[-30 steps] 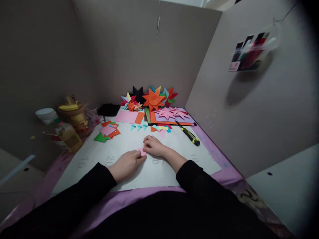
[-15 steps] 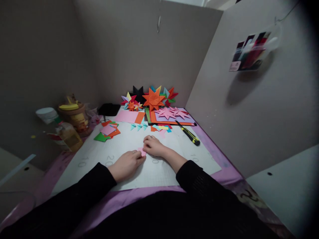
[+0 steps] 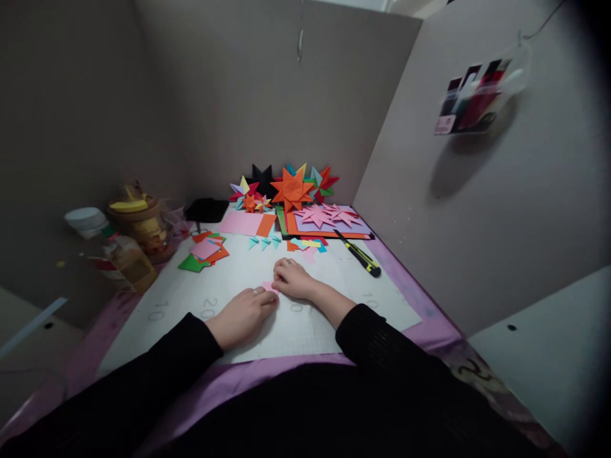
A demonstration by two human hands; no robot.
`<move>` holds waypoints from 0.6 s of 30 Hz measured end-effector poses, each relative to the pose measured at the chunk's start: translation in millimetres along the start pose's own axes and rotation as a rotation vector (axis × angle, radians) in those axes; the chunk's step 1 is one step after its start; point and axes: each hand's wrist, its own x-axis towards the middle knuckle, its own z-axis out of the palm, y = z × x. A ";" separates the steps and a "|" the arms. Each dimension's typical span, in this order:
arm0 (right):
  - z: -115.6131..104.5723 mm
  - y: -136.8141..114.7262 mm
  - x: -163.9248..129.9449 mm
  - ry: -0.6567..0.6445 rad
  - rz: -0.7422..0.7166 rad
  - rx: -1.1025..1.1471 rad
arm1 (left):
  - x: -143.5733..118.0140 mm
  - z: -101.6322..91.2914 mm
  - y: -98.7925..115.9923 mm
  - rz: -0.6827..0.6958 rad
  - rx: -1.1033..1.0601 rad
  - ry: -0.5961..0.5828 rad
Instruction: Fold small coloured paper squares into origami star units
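Observation:
A small piece of pink paper [image 3: 269, 285] lies on the white numbered mat [image 3: 181, 324], partly covered by my fingers. My left hand [image 3: 245, 313] is closed, its fingertips pressing the paper from the near side. From the far right, my right hand [image 3: 292, 278] pinches the paper's edge. Just beyond the hands lie small colored paper scraps [image 3: 310, 245]. Several small light-blue folded pieces [image 3: 265, 243] stand in a row. Further left is a pile of pink, orange and green paper squares [image 3: 206, 250].
Folded paper stars [image 3: 292, 189] lean at the back wall. Pink stars [image 3: 317, 215] rest on stacked colored sheets. A yellow-black utility knife [image 3: 360, 254] lies at right. At left are a glue bottle [image 3: 131, 257], a pot [image 3: 138, 219] and a black object [image 3: 207, 208].
The view has shifted slightly. My fingers have moved a little over the pink paper, and both hands stay on it.

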 end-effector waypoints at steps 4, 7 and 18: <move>-1.2 4.6 0.5 0.028 0.054 -0.019 | 0.1 -2.9 0.9 0.013 -0.012 -0.013; -1.1 7.5 0.9 0.064 0.136 -0.043 | 0.1 -5.5 4.5 -0.009 -0.008 -0.033; -7.1 5.7 -15.2 0.227 -0.174 0.105 | 0.2 -9.6 19.7 -0.060 0.048 -0.024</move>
